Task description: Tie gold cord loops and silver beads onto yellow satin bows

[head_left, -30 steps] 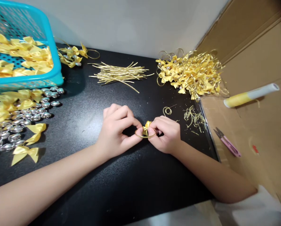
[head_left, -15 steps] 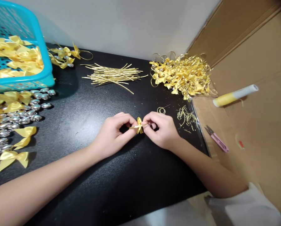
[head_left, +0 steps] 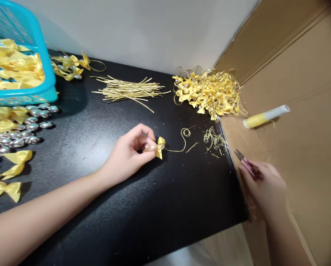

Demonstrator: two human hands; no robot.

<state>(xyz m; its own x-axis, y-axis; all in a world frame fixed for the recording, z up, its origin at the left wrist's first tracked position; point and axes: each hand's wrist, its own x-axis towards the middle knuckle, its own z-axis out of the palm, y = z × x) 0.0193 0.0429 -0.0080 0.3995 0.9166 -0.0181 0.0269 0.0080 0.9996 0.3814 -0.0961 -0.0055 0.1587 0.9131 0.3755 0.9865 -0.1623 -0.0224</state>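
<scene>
Between thumb and fingers, my left hand [head_left: 136, 147] pinches a yellow ribbon bow [head_left: 160, 147] over the middle of the black table. A thin gold cord [head_left: 179, 150] trails from the bow to the right and ends in small loops. Past the table's right edge, my right hand [head_left: 267, 184] has its fingers around the pink thread snips [head_left: 250, 168], whose blades point up and left. A short cut piece of cord [head_left: 192, 147] lies beside the trailing cord.
A turquoise basket [head_left: 50, 88] of yellow bows stands at the left, with silver beads [head_left: 32, 139] below it. Gold ties [head_left: 129, 88] lie at the back. Finished bows with loops [head_left: 209, 90] are heaped back right, near cord scraps [head_left: 215, 138]. A yellow-and-white tube [head_left: 265, 116] rests on cardboard.
My right hand has left the bow, moved right and taken hold of the thread snips. The left hand keeps the bow, and the trailing cord now shows.
</scene>
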